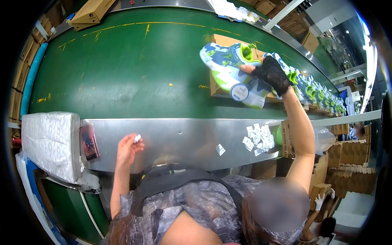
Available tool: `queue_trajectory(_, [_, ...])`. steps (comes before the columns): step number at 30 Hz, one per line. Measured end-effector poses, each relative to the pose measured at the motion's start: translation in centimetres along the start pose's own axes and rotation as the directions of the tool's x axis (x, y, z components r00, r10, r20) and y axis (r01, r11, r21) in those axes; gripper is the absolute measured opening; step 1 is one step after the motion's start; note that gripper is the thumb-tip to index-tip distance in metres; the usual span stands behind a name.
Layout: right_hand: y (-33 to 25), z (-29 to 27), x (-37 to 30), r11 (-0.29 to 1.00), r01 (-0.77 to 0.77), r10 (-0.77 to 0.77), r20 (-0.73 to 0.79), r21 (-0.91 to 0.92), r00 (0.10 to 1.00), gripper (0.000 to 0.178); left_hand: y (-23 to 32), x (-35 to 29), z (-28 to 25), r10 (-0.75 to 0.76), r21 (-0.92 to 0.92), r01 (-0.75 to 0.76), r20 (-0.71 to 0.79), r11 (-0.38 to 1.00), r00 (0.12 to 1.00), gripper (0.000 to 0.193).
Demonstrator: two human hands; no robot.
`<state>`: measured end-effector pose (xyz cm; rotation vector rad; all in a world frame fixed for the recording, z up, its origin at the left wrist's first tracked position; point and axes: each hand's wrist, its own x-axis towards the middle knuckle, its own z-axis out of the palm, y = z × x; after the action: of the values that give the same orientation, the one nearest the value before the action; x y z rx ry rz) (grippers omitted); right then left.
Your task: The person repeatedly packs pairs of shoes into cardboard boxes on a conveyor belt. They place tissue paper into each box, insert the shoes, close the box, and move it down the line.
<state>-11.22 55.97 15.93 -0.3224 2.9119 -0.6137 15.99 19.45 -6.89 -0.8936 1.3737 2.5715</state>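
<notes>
My right hand [272, 75], in a black lace glove with bare fingertips, grips a blue, white and lime-green sneaker [228, 61] over an open cardboard box [215, 87] on the green conveyor belt. A round label [239, 92] shows at the lower edge of what I hold; whether a second shoe is there I cannot tell. At the left, above the steel ledge [179, 143], my bare left hand [129, 150] pinches a small white packet [137, 139]. Loose white packets [259, 139] lie heaped on the ledge at the right, with a single packet [220, 150] apart from them.
A row of boxed sneakers [312, 92] runs along the belt to the right. A phone [89, 143] lies beside a white wrapped bundle [51, 143] at the left. A green container [279, 135] stands beside the heap. A closed box [92, 14] sits far left; a co-worker's white-gloved hand [319, 201] is lower right.
</notes>
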Motion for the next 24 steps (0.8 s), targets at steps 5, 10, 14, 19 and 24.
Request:
queue_trajectory(5, [-5.4,3.8,-7.3,0.928,0.373,-0.370,0.082,-0.026,0.926,0.047,7.2,0.3,3.5,0.428,0.192,-0.410,-0.064,0.892,0.901,0.023])
queue_trajectory(10, [-6.9,15.6,-11.0,0.431,0.895,-0.898,0.038,-0.115,0.438,0.037,10.1,1.9,8.4,0.760,0.570,-0.657,0.085,0.493,0.644,0.020])
queue_trajectory(14, [-8.1,21.9,-12.4,0.273,0.960,-0.955,0.140,0.070,0.261,0.035,4.1,7.7,9.9,0.569,0.707,-0.534,0.224,0.465,0.791,0.014])
queue_trajectory(19, [-3.7,23.9,-6.7,0.528,0.792,-0.847,0.116,0.306,0.519,0.021,-0.3,10.6,6.1,0.317,0.658,-0.314,0.120,0.684,0.941,0.016])
queue_trajectory(24, [8.7,20.3,2.0,0.774,0.193,-0.348,-0.151,-0.602,0.925,0.060,0.1,9.5,7.9,0.367,0.683,-0.320,0.082,0.656,0.927,0.017])
